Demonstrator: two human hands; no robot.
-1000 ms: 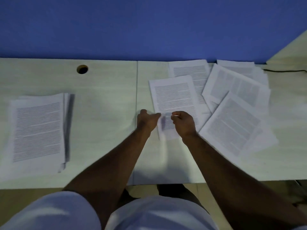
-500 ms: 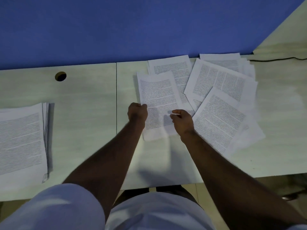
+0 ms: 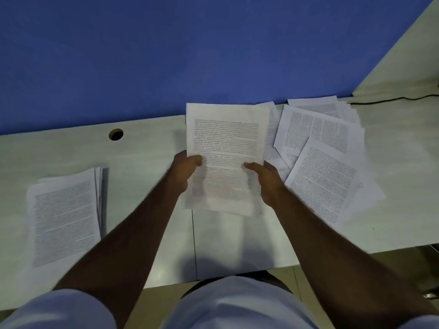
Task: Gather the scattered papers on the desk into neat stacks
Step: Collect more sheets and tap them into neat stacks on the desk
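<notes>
Sitting at my desk (image 3: 147,148), a neat stack (image 3: 64,219) lies left; my left hand (image 3: 184,170) and right hand (image 3: 267,180) each pinch the lifted sheet (image 3: 225,148) by its sides; scattered papers (image 3: 325,162) overlap right.

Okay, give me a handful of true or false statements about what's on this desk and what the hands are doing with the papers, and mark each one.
1. Both hands hold the same sheet. True: the left hand and right hand grip the sheet by its side edges.
2. The held sheet is blank. False: it carries printed text.
3. A stack of papers lies on the left of the desk. True.
4. The papers on the right are squared up. False: the loose papers lie fanned and overlapping.
5. The hole in the desk is covered by paper. False: it is uncovered.
</notes>
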